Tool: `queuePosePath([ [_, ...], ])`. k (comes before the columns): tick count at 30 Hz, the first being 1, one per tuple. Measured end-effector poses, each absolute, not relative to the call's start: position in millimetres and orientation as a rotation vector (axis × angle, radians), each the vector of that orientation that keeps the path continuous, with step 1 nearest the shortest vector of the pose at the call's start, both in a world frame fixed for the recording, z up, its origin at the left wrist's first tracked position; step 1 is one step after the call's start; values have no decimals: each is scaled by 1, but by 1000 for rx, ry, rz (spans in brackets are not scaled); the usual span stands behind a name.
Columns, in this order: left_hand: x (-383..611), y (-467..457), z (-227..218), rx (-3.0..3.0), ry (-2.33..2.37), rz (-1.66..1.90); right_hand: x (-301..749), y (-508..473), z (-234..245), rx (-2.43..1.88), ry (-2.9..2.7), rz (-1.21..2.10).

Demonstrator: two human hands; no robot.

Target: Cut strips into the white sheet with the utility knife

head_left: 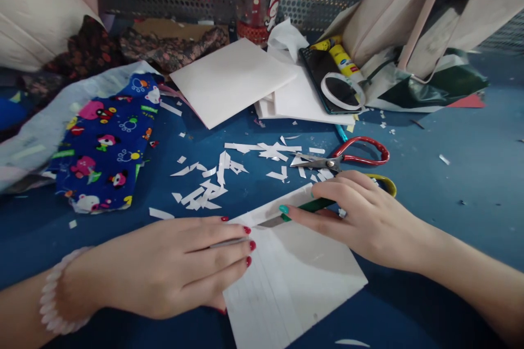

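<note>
Lying left, blue print cloth; nr ctr, L hand spread flat, unclenched, over white card's left part; green cutter, blade on card, clasped in R hand; far R, pink-cased phone propped up.

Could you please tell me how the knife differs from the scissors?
The knife is held in the right hand, whereas the scissors lie on the blue table. The knife has a green handle; the scissors show a red looped one. The knife's blade is over the white card; the scissors' blades lie among paper scraps. Both have grey blades.
</note>
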State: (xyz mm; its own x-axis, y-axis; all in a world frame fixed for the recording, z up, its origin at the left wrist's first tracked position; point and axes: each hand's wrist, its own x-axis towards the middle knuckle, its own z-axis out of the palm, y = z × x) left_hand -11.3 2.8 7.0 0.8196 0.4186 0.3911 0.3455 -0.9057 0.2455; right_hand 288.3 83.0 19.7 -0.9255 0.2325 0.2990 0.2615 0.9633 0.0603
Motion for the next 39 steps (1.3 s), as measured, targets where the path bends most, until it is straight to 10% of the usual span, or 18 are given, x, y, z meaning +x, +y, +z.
queuePosePath([
  [39, -12, 1, 3, 2805, 597, 655, 283, 79, 18, -418, -2839, -181],
])
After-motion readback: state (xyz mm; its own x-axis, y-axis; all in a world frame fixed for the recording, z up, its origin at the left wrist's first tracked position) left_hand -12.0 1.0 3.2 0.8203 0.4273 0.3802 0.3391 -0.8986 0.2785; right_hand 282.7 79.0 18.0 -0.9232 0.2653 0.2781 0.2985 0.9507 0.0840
